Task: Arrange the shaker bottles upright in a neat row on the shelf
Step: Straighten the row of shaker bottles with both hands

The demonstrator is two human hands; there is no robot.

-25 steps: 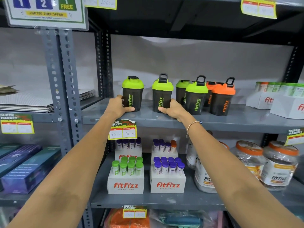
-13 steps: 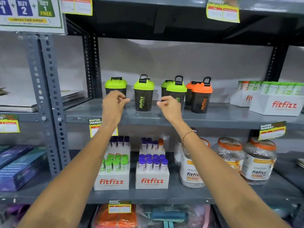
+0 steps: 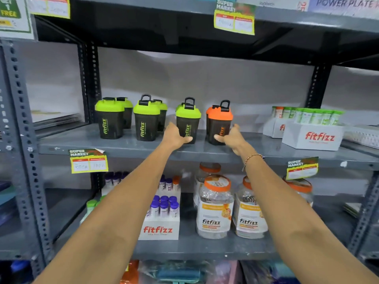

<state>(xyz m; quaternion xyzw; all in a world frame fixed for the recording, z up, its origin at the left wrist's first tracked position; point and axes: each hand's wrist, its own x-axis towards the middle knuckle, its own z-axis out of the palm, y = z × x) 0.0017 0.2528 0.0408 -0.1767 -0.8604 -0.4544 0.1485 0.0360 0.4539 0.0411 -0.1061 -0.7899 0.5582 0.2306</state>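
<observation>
Dark shaker bottles stand upright on the grey shelf [image 3: 127, 147]. At the front, left to right, are a green-lidded bottle [image 3: 110, 121], a second green-lidded bottle [image 3: 146, 125], a third green-lidded bottle [image 3: 189, 119] and an orange-lidded bottle [image 3: 219, 121]. More bottles stand partly hidden behind them. My left hand [image 3: 174, 136] wraps the base of the third green-lidded bottle from its left, thumb across the front. On the right side of the orange-lidded bottle's base rests my right hand [image 3: 232, 138], also with the thumb in front.
White Fitfizz boxes [image 3: 313, 137] of green tubes stand at the shelf's right. The shelf below carries a box of purple-capped tubes [image 3: 162, 220] and orange-lidded jars [image 3: 215, 208]. Price tags [image 3: 88, 160] hang on the shelf edges. A grey upright post [image 3: 26, 140] stands at the left.
Both hands have moved right, from the two leftmost front bottles to the third green-lidded bottle and the orange-lidded one. The view has shifted right and closer.
</observation>
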